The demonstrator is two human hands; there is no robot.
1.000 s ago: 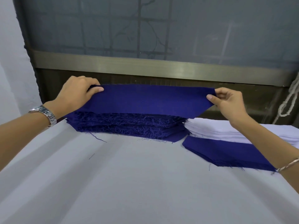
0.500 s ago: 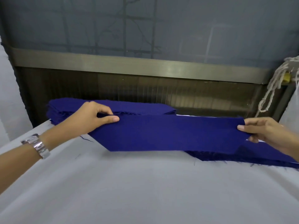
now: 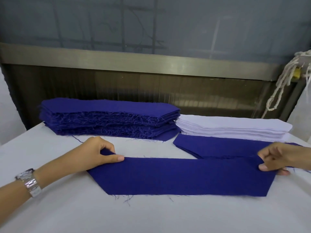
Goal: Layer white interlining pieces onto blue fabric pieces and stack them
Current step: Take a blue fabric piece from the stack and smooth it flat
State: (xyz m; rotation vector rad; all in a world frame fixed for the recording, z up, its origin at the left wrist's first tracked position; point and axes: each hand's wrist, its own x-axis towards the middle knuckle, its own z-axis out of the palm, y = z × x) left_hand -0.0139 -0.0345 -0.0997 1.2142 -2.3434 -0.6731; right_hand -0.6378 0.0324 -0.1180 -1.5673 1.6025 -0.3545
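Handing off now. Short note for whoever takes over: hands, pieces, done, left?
Left hand pinches the left end of the blue piece; right hand pinches its right end.
The piece lies flat on the table. Blue stack back left, white interlining stack back right, low blue pile in front of it.
Done: blue piece laid out. Left: lay an interlining piece on it, then stack.

A white-covered table, a metal rail behind, knotted white rope at right.
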